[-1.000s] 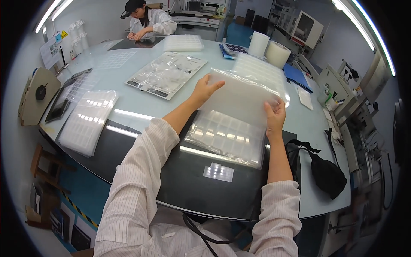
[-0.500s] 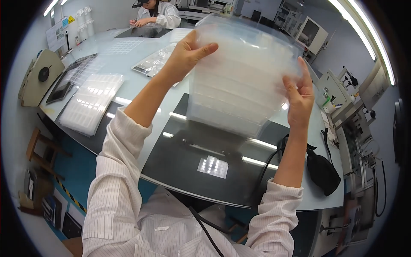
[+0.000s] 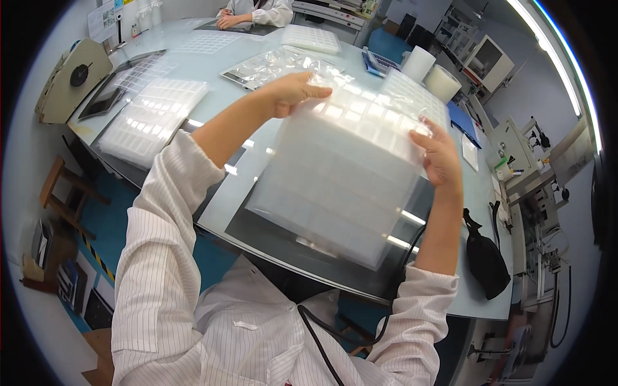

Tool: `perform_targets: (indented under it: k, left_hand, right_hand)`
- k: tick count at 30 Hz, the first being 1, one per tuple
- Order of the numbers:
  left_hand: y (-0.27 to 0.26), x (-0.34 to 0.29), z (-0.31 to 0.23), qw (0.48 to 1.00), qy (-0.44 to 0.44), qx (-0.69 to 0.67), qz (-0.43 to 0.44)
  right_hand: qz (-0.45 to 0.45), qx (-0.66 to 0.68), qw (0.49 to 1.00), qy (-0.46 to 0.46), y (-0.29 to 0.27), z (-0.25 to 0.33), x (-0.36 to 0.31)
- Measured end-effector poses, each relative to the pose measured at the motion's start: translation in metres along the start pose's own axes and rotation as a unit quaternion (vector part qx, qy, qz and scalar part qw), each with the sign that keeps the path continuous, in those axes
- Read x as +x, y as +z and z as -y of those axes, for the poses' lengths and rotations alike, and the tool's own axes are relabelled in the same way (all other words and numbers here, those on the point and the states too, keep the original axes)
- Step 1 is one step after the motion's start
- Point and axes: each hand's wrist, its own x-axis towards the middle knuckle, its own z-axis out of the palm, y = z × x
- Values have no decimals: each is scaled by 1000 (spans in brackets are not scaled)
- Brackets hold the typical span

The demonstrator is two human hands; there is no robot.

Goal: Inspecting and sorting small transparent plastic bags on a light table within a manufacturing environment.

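Observation:
Between my hands a translucent plastic sheet [image 3: 338,174] with rows of rectangular cells hangs tilted over the table; whether it is one sheet or several stacked, I cannot tell. My left hand [image 3: 296,93] grips its upper left corner, thumb lying on top. At the upper right corner my right hand [image 3: 438,151] pinches the edge between thumb and fingers. Glare brightens the cells along the far edge. Beneath lies a glossy black panel [image 3: 273,244], largely covered from sight. A small gridded piece [image 3: 315,246] on the panel peeks out under the sheet's near edge.
More gridded sheets [image 3: 154,122] are stacked at the left. A clear plastic bag [image 3: 277,67] and another gridded stack [image 3: 312,38] lie farther back. White rolls [image 3: 418,63] stand at back right. A black pouch [image 3: 486,260] rests at the right edge. A co-worker [image 3: 244,16] sits across.
The plastic sheet has come down and nearer to me, both hands still gripping it. It now covers more of the black panel and most of the small gridded piece. My view has shifted slightly.

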Motion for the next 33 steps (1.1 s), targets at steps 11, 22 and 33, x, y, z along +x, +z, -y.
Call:
perform_targets:
  k: [11,22,33]
  left_hand:
    - [-14,44,107,973,96,175,-117]
    - [15,9,86,749,284,563,-202]
    - [56,0,107,766,335,548,20]
  right_hand:
    - [-87,-305,939,-132,-21,-118,47]
    - [-84,-482,851,-193,-15,-115,32]
    - [-41,-466,856,-220,-16,-111,32]
